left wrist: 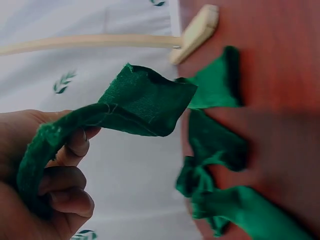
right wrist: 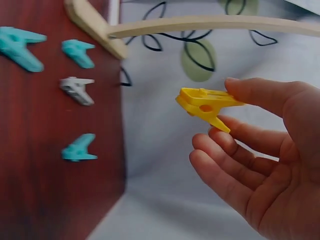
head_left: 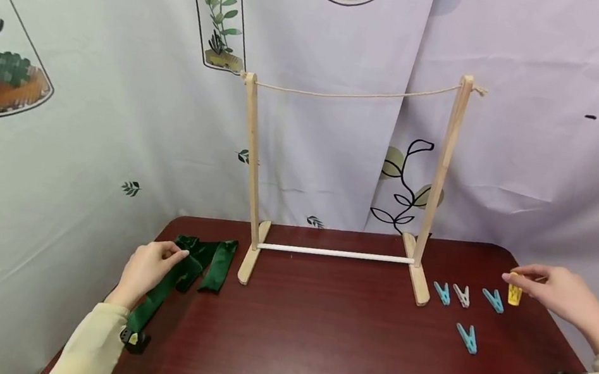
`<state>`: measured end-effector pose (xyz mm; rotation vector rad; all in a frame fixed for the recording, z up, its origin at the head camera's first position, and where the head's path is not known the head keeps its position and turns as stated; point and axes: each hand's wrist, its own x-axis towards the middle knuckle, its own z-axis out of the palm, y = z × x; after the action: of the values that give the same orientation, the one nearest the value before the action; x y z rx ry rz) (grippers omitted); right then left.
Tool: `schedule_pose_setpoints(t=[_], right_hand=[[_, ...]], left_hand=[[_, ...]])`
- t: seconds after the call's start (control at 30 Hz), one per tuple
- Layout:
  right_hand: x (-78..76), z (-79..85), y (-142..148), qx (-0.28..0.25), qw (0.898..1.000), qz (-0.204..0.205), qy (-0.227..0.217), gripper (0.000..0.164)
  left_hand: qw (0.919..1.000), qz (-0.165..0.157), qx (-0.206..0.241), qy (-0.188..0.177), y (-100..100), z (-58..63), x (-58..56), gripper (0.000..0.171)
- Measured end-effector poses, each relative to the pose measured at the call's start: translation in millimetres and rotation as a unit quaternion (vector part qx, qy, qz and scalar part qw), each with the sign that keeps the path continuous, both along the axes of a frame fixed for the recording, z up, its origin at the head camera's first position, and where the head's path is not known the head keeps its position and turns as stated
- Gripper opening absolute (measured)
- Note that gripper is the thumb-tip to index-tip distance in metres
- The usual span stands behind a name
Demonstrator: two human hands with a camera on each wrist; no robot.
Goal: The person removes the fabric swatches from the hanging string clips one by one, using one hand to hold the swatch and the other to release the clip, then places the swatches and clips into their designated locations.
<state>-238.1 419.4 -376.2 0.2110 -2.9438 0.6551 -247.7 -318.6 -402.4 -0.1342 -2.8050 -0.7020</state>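
My left hand (head_left: pixel 151 270), at the left side of the table, grips a strip of dark green velvety cloth (left wrist: pixel 142 102). One end of the strip stands out past the fingers in the left wrist view. More green cloth pieces (head_left: pixel 218 265) lie on the table beside that hand. Over at the right edge, my right hand (head_left: pixel 563 295) pinches a yellow clothespin (right wrist: pixel 202 105) between thumb and fingers, its jaws pointing away from the palm. On the table left of this hand lie several clothespins: a light grey one (head_left: pixel 461 295) and blue ones (head_left: pixel 466 338).
A wooden stand (head_left: pixel 440 168) with two posts rises at the back of the dark red table (head_left: pixel 323 344). A thin rope (head_left: pixel 346 96) sags between the post tops, and a white rod (head_left: pixel 336 253) joins the feet. Behind hangs a printed curtain (head_left: pixel 134 93).
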Motion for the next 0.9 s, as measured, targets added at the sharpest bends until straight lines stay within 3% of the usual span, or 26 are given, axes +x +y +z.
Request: schedule_pose_setpoints(t=[0.43,0.6,0.9], right_hand=[[11.1,-50.1,0.6,-0.011,0.998,-0.012,-0.066,0.053],[10.9,-61.1,-1.7,-0.007,0.996,-0.006,-0.083,0.057],[8.0,-77.3,-5.2,-0.018,0.992,0.005,-0.123,0.052]], left_hand=[[0.9992,0.012,-0.011,-0.036,-2.2,-46.9,4.3,0.024],[0.9986,0.01,-0.02,-0.048,-1.3,-64.2,6.9,0.017],[0.9964,0.005,-0.005,-0.085,-2.9,-82.9,12.5,0.014]])
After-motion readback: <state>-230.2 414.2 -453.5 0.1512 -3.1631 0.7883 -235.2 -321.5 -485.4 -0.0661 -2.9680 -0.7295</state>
